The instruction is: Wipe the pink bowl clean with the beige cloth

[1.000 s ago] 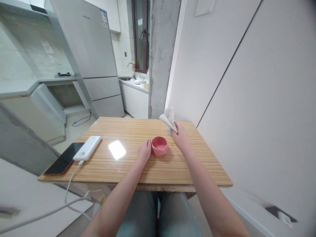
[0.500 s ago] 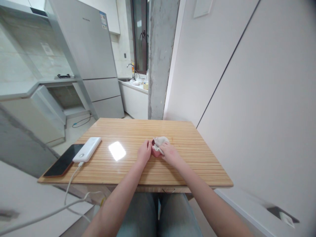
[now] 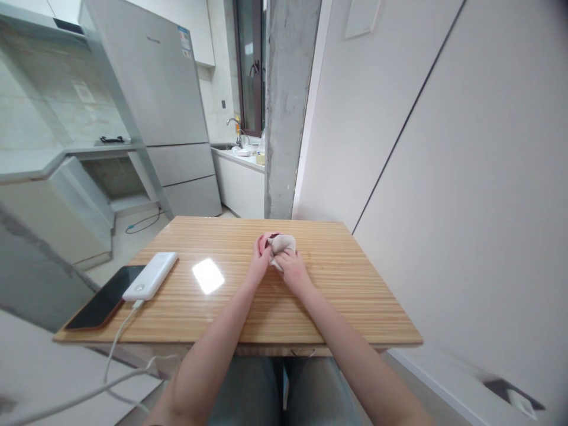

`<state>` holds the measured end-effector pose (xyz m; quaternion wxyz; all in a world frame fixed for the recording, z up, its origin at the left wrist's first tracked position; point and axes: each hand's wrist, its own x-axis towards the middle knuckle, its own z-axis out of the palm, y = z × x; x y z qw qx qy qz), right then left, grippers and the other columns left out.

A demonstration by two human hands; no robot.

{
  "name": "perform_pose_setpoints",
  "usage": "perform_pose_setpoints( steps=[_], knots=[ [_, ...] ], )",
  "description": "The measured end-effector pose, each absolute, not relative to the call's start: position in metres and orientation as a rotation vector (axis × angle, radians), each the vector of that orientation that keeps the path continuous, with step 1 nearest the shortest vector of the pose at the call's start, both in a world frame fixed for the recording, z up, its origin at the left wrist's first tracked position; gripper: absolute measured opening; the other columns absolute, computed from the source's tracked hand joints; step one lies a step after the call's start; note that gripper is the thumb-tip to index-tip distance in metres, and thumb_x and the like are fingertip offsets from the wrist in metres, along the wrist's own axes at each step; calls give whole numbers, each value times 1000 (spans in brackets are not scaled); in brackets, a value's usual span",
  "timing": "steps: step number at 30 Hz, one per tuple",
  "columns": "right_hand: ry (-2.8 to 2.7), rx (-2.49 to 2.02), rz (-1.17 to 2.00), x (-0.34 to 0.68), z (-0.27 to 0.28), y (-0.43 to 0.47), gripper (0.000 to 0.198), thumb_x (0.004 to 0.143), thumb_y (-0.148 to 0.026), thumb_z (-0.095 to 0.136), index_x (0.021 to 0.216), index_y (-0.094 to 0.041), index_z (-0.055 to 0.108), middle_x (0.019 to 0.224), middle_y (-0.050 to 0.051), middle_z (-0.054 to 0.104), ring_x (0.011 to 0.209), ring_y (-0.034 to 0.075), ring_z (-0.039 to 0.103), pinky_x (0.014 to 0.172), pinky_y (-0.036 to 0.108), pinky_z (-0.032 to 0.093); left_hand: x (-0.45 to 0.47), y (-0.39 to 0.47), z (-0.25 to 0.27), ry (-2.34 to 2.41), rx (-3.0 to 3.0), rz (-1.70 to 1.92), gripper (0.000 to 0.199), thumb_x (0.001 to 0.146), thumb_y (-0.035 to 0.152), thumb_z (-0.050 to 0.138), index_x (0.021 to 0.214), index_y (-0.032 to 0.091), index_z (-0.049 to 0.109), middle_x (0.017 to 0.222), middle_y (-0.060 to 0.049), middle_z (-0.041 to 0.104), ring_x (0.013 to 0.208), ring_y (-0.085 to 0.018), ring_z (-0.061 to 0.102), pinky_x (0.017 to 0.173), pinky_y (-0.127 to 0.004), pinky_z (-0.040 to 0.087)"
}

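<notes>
Above the middle of the wooden table (image 3: 231,236), my left hand (image 3: 260,261) is closed around a small pink object (image 3: 262,241) with a dark red inside; its exact kind cannot be made out. My right hand (image 3: 291,267) grips a crumpled off-white cloth (image 3: 284,242), pressed against the open side of the pink object. Fingers and cloth cover much of the pink object. Both hands are close together, nearly touching.
On the table's left lie a dark phone (image 3: 104,302) and a white power bank (image 3: 151,277), with a white cable (image 3: 116,340) running off the front edge. A white wall (image 3: 426,195) rises on the right. Beyond the table stands a grey fridge (image 3: 177,112).
Both hands have shifted slightly away from me and left with the pink object and cloth. The pink object has turned, now showing at the upper left of the cloth. The view has tilted slightly.
</notes>
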<state>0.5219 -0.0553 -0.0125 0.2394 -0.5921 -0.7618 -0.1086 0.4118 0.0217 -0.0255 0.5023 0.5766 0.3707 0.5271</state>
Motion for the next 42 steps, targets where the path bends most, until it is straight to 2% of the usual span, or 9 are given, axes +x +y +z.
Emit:
perform_pose_setpoints(
  steps=[6, 9, 12, 15, 18, 22, 29, 36, 42],
  knots=[
    [-2345, -1410, -392, 547, -17, -47, 10, 91, -20, 50, 93, -20, 59, 99, 5, 65, 103, 18, 50, 85, 34, 32, 400, 24, -26, 985, 1490, 1257, 46, 78, 20, 50, 124, 17, 48, 129, -9, 54, 123, -21, 47, 107, -35, 33],
    [-2263, -1480, -443, 541, -15, -48, 11, 92, -21, 49, 90, -21, 61, 98, 6, 64, 104, 20, 50, 88, 37, 34, 397, 22, -21, 991, 1472, 1264, 46, 77, 18, 48, 123, 17, 49, 128, -9, 54, 121, -21, 49, 103, -34, 38],
    [-2135, -1610, -366, 526, -16, -45, 11, 90, -22, 52, 89, -20, 63, 97, 8, 64, 101, 22, 51, 80, 35, 39, 397, 19, -20, 1049, 1381, 1263, 46, 77, 20, 50, 123, 16, 47, 124, -11, 56, 112, -22, 55, 90, -32, 48],
    [-2079, -1570, -249, 517, -21, -39, 14, 89, -20, 52, 96, -19, 64, 100, 9, 64, 101, 22, 50, 80, 34, 43, 402, 18, -27, 1003, 1280, 1227, 60, 79, 30, 56, 133, 17, 35, 124, -14, 56, 102, -21, 61, 78, -30, 53],
    [-1996, -1506, -216, 519, -29, -37, 19, 90, -17, 48, 100, -18, 65, 101, 10, 63, 102, 23, 50, 87, 37, 44, 409, 17, -35, 827, 1258, 1195, 78, 75, 35, 63, 140, 23, 20, 128, -14, 54, 103, -20, 61, 80, -31, 53],
    [-1984, -1421, -191, 526, -33, -40, 19, 88, -17, 50, 100, -18, 64, 102, 9, 63, 103, 23, 51, 89, 37, 44, 410, 18, -37, 917, 1317, 1214, 62, 73, 31, 64, 128, 19, 38, 116, -11, 61, 105, -22, 60, 87, -35, 50],
    [-2167, -1436, -315, 529, -19, -49, 22, 91, -17, 48, 108, -21, 60, 113, 9, 61, 109, 22, 50, 82, 35, 40, 388, 28, -16, 1005, 1483, 1282, 44, 72, 27, 58, 114, 15, 52, 116, -10, 61, 109, -22, 57, 93, -34, 46],
    [-2012, -1543, -329, 523, -30, -48, 16, 91, -19, 48, 98, -20, 62, 99, 7, 63, 97, 21, 50, 81, 34, 37, 403, 15, -26, 948, 1414, 1253, 68, 75, 40, 64, 132, 18, 36, 129, -13, 53, 116, -22, 53, 97, -33, 43],
    [-1989, -1558, -258, 522, -36, -48, 12, 88, -18, 51, 95, -20, 61, 92, 5, 61, 92, 20, 48, 80, 33, 37, 408, 14, -34, 900, 1414, 1252, 48, 83, 40, 54, 124, 19, 44, 128, -10, 55, 121, -20, 50, 103, -34, 38]
  ],
)
